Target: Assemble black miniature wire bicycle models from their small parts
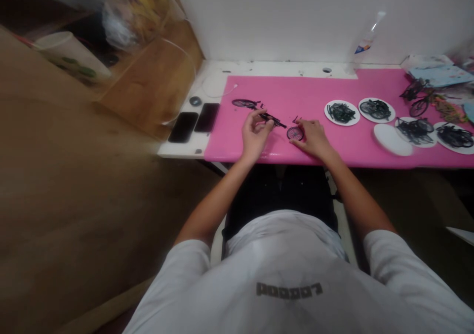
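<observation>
My left hand [256, 132] is closed, with thumb and fingertips pinching a dark toy bicycle frame [276, 120] just above the pink table cover. To its right, my right hand [314, 137] grips a small spoked toy wheel [295, 133] at its right edge, between thumb and fingers. The wheel is close to the frame's right end but looks apart from it. A thin dark bit [296, 119] shows just above the wheel. Beyond my left hand lies another dark wheel [242, 103] with small black pieces by it.
Plates of dark small parts [341, 112] stand on the right, beside a white lid-like disc [392, 139]. A partly built toy bicycle [418, 107] is farther right. Two phones [183, 127] lie at the table's left end. A clear bottle [365, 42] stands by the wall.
</observation>
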A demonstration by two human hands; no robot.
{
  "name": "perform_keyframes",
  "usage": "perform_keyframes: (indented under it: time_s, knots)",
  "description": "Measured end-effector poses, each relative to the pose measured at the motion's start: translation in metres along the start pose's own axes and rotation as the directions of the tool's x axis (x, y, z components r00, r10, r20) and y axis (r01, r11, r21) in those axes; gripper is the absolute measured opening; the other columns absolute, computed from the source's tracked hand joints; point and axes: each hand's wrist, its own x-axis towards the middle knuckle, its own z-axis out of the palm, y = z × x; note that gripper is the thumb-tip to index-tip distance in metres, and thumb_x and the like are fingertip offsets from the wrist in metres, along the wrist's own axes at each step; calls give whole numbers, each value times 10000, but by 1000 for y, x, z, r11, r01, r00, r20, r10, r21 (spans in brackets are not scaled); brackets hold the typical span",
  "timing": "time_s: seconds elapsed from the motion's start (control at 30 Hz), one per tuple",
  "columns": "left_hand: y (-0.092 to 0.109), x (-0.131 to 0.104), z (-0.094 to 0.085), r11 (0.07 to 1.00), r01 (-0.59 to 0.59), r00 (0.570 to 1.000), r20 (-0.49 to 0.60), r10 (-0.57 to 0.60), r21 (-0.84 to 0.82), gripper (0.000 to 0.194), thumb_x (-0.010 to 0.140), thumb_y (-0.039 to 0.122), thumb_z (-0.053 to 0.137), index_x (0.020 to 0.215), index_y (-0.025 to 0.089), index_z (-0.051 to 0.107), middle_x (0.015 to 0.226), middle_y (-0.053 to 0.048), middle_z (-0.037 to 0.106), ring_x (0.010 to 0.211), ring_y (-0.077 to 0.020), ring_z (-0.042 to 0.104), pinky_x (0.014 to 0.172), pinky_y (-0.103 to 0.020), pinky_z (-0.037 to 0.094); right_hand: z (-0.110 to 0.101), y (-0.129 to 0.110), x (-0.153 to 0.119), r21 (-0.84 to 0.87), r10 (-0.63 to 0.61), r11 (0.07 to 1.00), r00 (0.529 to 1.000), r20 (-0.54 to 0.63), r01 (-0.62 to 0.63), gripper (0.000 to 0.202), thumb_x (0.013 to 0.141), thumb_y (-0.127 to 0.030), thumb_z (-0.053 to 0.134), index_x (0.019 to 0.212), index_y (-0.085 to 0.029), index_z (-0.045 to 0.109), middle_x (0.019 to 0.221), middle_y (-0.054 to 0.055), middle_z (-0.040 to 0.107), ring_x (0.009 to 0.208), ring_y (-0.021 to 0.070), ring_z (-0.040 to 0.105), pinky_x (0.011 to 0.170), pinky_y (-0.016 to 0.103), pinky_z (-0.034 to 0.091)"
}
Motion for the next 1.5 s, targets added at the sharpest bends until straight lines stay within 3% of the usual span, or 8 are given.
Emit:
perform_keyframes:
  time_s: [0.17, 0.43, 0.63, 0.8, 1.0, 1.2, 1.37, 1.5]
  knots:
    - [-5, 2, -1, 998, -56, 998, 10, 56, 32, 620, 886, 660, 863, 1332, 277, 664, 1199, -88, 746, 1066, -199, 783, 873, -290, 636, 2, 4, 2, -8, 19, 1000, 1000, 22, -19, 678, 889, -474, 836, 1480, -192, 661, 1389, 199, 730, 1326, 454, 555, 1113, 608, 473]
    - [4, -1, -2, 986, -82, 996, 28, 79, 147, 513, 921, 596, 858, 1298, 275, 722, 1105, -64, 746, 874, -164, 755, 794, -302, 633, 6, 5, 4, -80, -6, 997, 1000, 23, 7, 612, 941, -489, 803, 1444, -161, 685, 1299, 212, 755, 1298, 466, 570, 1084, 612, 476]
    - [12, -2, -3, 952, -87, 996, 31, 81, 294, 425, 915, 438, 887, 1274, 241, 774, 938, -27, 756, 796, -136, 708, 727, -248, 593, 12, 11, 5, -45, -11, 999, 1000, -10, 10, 587, 923, -482, 840, 1412, -191, 696, 1279, 200, 752, 1261, 451, 582, 1062, 611, 500]
    - [17, -3, -5, 886, -115, 992, 99, 78, 449, 433, 893, 295, 870, 1317, 246, 796, 909, -14, 777, 719, -130, 659, 728, -270, 586, 17, 16, 6, -28, -55, 998, 997, -53, 54, 500, 898, -463, 861, 1319, -230, 727, 1303, 180, 708, 1265, 445, 576, 1098, 654, 499]
    - [23, -5, -3, 868, -133, 989, 126, 82, 478, 452, 888, 210, 831, 1337, 235, 787, 1007, -42, 810, 777, -142, 684, 780, -289, 611, 17, 10, 6, 219, -99, 967, 985, -140, 128, 508, 940, -317, 777, 1422, -246, 633, 1363, 161, 659, 1251, 354, 648, 1098, 567, 561]
    - [23, -2, -4, 909, -98, 992, 111, 57, 405, 437, 937, 280, 810, 1366, 224, 750, 1113, -68, 805, 890, -147, 729, 776, -250, 610, 11, 0, 7, 342, -62, 932, 983, -175, 120, 237, 980, -336, 738, 1200, -249, 747, 1118, 104, 751, 976, 277, 704, 930, 479, 604]
    - [20, 0, -6, 924, -91, 991, 122, 49, 370, 459, 977, 421, 812, 1388, 237, 726, 1081, -70, 784, 902, -153, 724, 771, -246, 605, 7, -12, 9, 512, 62, 849, 938, -341, 130, 318, 974, -518, 789, 1182, -279, 769, 1113, 68, 774, 958, 243, 724, 894, 431, 621]
    - [16, -2, -5, 934, -108, 990, 124, 69, 342, 517, 1007, 554, 766, 1421, 255, 693, 1051, -69, 755, 900, -166, 725, 786, -271, 609, 4, -30, 8, 625, 98, 756, 911, -400, 193, 413, 923, -610, 836, 1159, -280, 759, 1061, 40, 774, 918, 214, 739, 846, 386, 637]
